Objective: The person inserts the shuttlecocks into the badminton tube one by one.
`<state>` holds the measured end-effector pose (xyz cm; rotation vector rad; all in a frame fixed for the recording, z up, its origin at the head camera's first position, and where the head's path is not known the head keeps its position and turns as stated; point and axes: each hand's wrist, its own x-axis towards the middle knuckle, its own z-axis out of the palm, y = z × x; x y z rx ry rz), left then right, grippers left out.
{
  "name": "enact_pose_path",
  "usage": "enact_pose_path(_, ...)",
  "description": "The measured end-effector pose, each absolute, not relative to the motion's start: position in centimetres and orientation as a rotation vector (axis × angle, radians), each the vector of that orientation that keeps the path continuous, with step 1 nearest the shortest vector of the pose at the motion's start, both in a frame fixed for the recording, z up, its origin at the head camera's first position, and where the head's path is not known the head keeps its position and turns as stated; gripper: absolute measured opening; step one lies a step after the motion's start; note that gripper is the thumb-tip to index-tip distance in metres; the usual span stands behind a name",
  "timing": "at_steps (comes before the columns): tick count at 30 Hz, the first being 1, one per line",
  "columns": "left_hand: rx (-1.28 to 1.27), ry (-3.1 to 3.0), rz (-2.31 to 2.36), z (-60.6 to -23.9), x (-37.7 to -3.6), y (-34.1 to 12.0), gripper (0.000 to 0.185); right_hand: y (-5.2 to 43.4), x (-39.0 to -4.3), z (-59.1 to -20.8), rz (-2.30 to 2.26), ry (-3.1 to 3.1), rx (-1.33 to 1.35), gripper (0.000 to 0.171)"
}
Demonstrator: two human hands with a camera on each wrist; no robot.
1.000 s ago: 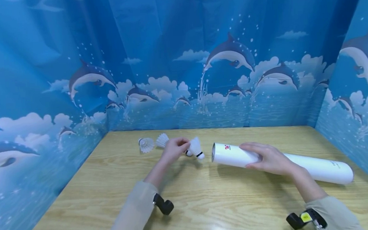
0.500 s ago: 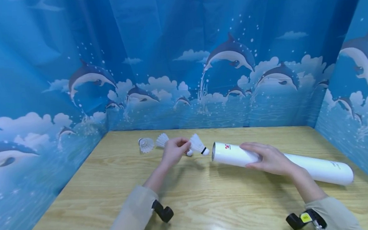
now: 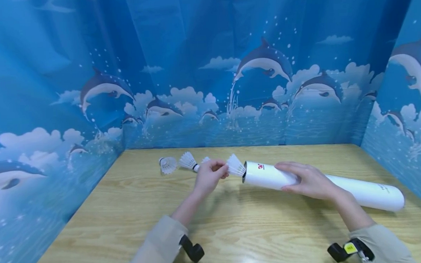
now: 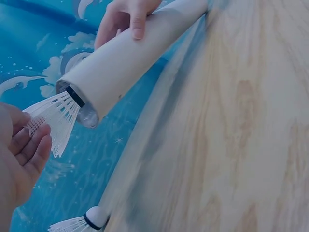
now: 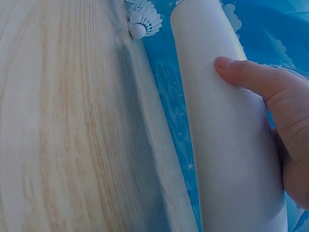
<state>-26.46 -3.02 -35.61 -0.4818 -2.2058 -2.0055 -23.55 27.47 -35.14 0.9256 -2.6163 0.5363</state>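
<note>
The left grip (image 3: 210, 174) pinches a shuttlecock (image 3: 235, 165) by its feathers; the left wrist view alone shows its cork inside the white tube (image 3: 322, 182), which the right grip (image 3: 309, 181) clasps on the worktop (image 3: 235, 224).

Head view: from above and behind both forearms, facing forward and down, taking in the whole table (image 3: 235, 224).
Left wrist view: close behind the left hand (image 4: 19, 159), facing the tube (image 4: 125, 53) mouth.
Right wrist view: very close beside the right hand (image 5: 275, 125), along the tube.
Shared: the tube, in all three.
</note>
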Motion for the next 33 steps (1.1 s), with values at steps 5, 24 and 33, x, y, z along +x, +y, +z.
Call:
enact_pose_path(5,-0.513,-2.213,-2.028,-36.1,-26.3,-2.3,0.015,27.5,-23.6,-35.2,0.535,-2.58,0.938,0.065)
enact_pose_path(24,-0.612,-2.281,-1.854,-36.4,-26.0,-0.5,0.013,27.4,-23.6,-35.2,0.544,-2.58,0.941,0.065)
enact_pose_path(33,-0.591,-2.299,-1.84,-36.6,-26.0,-0.1,0.012,27.5,-23.7,-35.2,0.541,-2.608,0.92,0.065)
